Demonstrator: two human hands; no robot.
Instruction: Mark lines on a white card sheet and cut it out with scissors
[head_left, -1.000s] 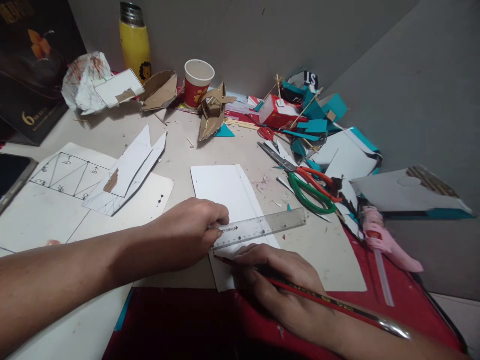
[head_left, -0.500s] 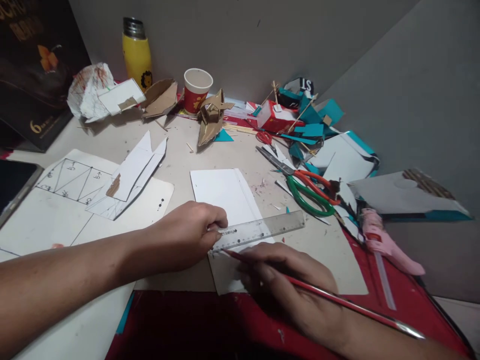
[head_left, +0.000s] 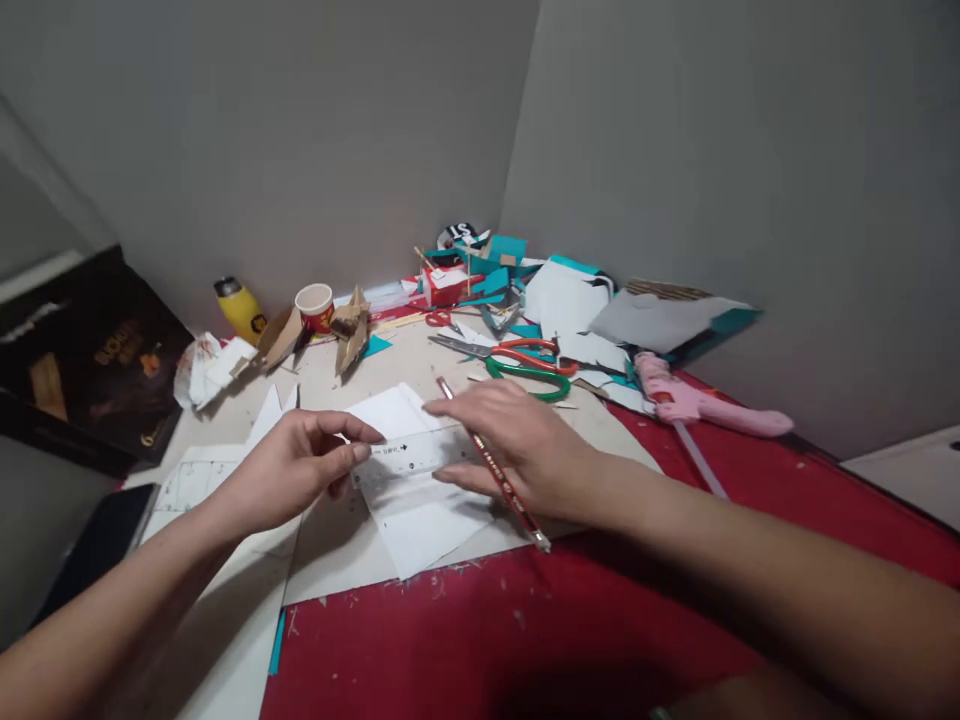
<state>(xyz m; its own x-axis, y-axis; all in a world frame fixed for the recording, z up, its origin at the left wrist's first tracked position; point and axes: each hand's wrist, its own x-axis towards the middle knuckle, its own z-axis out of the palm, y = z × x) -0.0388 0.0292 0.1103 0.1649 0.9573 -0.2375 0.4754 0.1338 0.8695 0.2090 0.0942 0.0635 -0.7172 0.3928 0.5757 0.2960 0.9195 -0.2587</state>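
1. Nearest me on my feed, red cloth (head_left: 390, 650) spreads along the near edge and up the right side.
2. Beyond it, the white card (head_left: 420, 535) lies mid-scene, partly under the ruler (head_left: 411, 455); I can't tell whether the two touch.
3. I see the left hand (head_left: 304, 460) with thumb and fingertips pinched on the ruler's left end.
4. The right hand (head_left: 525, 445) is closed on the pencil (head_left: 504, 480), which slants across it; its thumb and fingers also straddle the ruler's right part, though I can't tell how firmly.
5. To the left, near the left forearm, I have a sheet (head_left: 196, 487) with drawn lines.
6. On the right, the pink glue gun (head_left: 679, 400) rests just beyond the right forearm.
7. Farther, the scissors (head_left: 491, 353) lie beyond the right hand.
8. Far left, I make out the cup (head_left: 315, 308) and the yellow bottle (head_left: 241, 312).
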